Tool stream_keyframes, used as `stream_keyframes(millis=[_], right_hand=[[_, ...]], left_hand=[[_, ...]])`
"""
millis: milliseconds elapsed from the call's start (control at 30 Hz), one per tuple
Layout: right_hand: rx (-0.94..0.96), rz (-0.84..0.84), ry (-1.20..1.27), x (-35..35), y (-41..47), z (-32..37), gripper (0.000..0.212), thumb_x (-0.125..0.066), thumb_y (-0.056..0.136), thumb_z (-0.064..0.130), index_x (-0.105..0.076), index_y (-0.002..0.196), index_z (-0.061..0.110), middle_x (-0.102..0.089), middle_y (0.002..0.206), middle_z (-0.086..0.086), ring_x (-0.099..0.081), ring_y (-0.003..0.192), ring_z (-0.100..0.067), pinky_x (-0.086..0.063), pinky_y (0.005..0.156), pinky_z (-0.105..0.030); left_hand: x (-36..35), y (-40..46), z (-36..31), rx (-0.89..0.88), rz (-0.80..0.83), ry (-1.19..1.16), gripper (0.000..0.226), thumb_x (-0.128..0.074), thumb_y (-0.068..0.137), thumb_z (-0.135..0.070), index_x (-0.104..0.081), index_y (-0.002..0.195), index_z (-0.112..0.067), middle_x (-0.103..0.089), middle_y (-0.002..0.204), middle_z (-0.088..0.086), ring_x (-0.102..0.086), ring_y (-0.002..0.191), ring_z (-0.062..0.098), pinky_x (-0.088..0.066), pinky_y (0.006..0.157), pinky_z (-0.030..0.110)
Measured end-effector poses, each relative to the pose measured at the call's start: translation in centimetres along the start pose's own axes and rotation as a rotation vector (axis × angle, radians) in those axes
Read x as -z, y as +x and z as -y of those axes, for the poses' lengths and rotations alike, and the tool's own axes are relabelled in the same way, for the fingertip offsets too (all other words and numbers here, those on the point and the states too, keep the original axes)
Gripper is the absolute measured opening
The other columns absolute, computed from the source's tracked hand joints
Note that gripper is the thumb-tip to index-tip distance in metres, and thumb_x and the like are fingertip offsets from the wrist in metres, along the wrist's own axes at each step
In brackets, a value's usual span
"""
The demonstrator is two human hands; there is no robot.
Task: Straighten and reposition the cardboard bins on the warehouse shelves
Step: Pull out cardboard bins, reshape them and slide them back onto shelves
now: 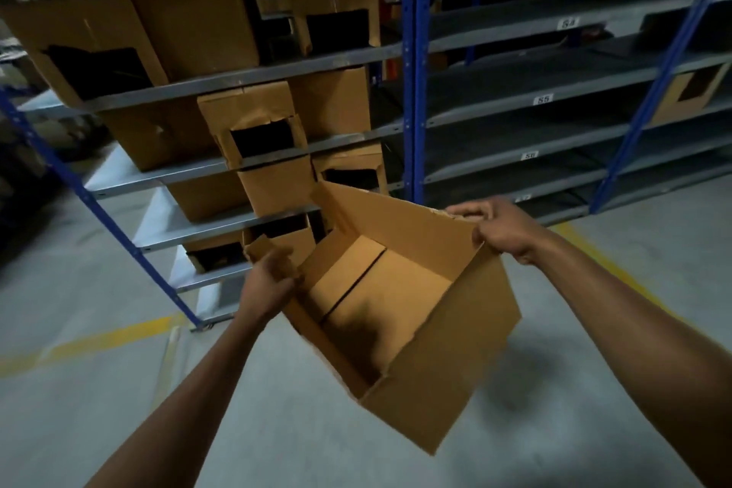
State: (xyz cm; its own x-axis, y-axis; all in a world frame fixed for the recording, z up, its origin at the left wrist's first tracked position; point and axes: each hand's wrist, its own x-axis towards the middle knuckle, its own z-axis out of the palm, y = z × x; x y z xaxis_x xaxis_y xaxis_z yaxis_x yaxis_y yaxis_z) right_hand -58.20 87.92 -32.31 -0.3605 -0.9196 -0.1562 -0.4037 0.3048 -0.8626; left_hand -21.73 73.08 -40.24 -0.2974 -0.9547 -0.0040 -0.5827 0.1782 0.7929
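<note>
I hold an open-topped cardboard bin (447,361) in the air in front of the shelves, tilted so its empty inside faces me. My left hand (269,277) grips the bin's left wall and flap. My right hand (499,228) grips the far right corner of its rim. Several more cardboard bins (190,24) stand on the left rack, some with cut-out openings; one bin (253,123) juts out crookedly over its shelf edge.
Grey metal shelves on blue uprights (412,63) fill the background. The right bay's shelves (515,91) carry small labels, and one bin (689,95) sits at far right. Yellow lines (99,341) mark the grey concrete floor below.
</note>
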Motion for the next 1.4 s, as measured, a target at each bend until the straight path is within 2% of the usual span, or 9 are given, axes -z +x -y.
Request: stream_keyframes(millis=[267,367,433,500,667,967,1133,1267,1400], right_hand=[[0.191,0.184,-0.175,5.5,2.6,1.0,0.058,-0.064,0.088,-0.005,-0.073,0.123,0.041,-0.068,0.130,0.012,-0.063,0.118,-0.008,-0.055,0.096,-0.036],[0.245,0.172,-0.186,7.0,2.9,1.9,0.055,-0.067,0.089,-0.005,-0.074,0.119,0.039,-0.070,0.122,0.019,-0.065,0.112,0.002,-0.054,0.089,-0.025],[0.274,0.155,-0.172,7.5,3.3,2.2,0.050,-0.067,0.088,-0.008,-0.075,0.119,0.031,-0.073,0.120,0.017,-0.065,0.112,0.006,-0.055,0.090,-0.024],[0.282,0.157,-0.168,7.6,3.5,2.4,0.046,-0.066,0.089,-0.010,-0.076,0.118,0.024,-0.074,0.118,0.016,-0.064,0.111,0.010,-0.055,0.092,-0.024],[0.311,0.226,-0.351,6.6,4.9,4.2,0.042,-0.067,0.089,-0.005,-0.078,0.110,0.029,-0.072,0.118,0.019,-0.061,0.112,0.008,-0.047,0.086,-0.019],[0.365,0.028,-0.716,5.7,7.7,6.6,0.036,-0.071,0.092,0.007,-0.073,0.119,0.030,-0.070,0.127,0.009,-0.064,0.115,-0.004,-0.052,0.094,-0.024],[0.322,-0.247,-0.725,5.0,8.2,3.2,0.064,-0.069,0.095,0.028,-0.043,0.152,0.042,-0.066,0.135,0.001,-0.069,0.105,-0.015,-0.054,0.079,-0.029],[0.111,-0.522,-0.690,2.9,6.3,-3.5,0.094,-0.075,0.087,0.041,-0.020,0.163,0.032,-0.033,0.165,-0.010,-0.031,0.152,-0.032,-0.035,0.117,-0.062],[-0.269,-0.414,-0.316,-2.1,2.8,-10.5,0.116,-0.075,0.086,0.056,0.009,0.162,0.037,-0.017,0.171,-0.013,-0.024,0.155,-0.039,-0.031,0.118,-0.066]], left_hand=[[-6.8,8.3,-7.3,-0.341,-0.017,0.640,0.116,-0.080,0.085,-0.054,-0.005,0.169,-0.028,-0.003,0.177,0.007,0.008,0.163,0.028,0.011,0.127,0.053],[-6.2,10.3,-8.2,-0.316,0.055,0.685,0.067,-0.068,0.099,-0.045,-0.040,0.158,-0.028,-0.050,0.157,0.012,-0.042,0.150,0.032,-0.022,0.128,0.059],[-5.7,10.8,-8.4,-0.313,0.143,0.596,0.036,-0.057,0.106,-0.042,-0.060,0.138,-0.026,-0.070,0.109,0.004,-0.069,0.097,0.019,-0.057,0.084,0.037],[-5.3,11.2,-8.3,-0.358,0.233,0.602,0.031,-0.056,0.104,-0.050,-0.068,0.120,-0.027,-0.068,0.091,-0.002,-0.066,0.077,0.013,-0.053,0.064,0.030],[-6.0,11.7,-7.2,-0.257,0.416,0.649,0.038,-0.075,0.094,-0.046,-0.069,0.127,-0.026,-0.071,0.120,-0.004,-0.067,0.110,0.015,-0.057,0.097,0.041],[-8.9,8.8,-4.5,-0.200,0.382,0.580,0.024,-0.045,0.111,-0.042,-0.063,0.115,-0.026,-0.067,0.100,0.002,-0.068,0.085,0.016,-0.059,0.075,0.032],[-9.9,7.5,-2.8,-0.120,0.309,0.511,0.022,-0.049,0.111,-0.033,-0.065,0.108,-0.018,-0.068,0.095,0.003,-0.071,0.081,0.017,-0.062,0.073,0.032],[-9.7,6.9,-0.6,-0.048,0.200,0.317,0.040,-0.045,0.112,-0.042,-0.065,0.094,-0.013,-0.071,0.084,0.011,-0.071,0.070,0.022,-0.059,0.065,0.035],[-8.9,6.5,1.6,-0.006,0.104,0.235,0.045,-0.050,0.112,-0.034,-0.062,0.076,-0.008,-0.063,0.066,0.011,-0.057,0.052,0.022,-0.045,0.053,0.032]])
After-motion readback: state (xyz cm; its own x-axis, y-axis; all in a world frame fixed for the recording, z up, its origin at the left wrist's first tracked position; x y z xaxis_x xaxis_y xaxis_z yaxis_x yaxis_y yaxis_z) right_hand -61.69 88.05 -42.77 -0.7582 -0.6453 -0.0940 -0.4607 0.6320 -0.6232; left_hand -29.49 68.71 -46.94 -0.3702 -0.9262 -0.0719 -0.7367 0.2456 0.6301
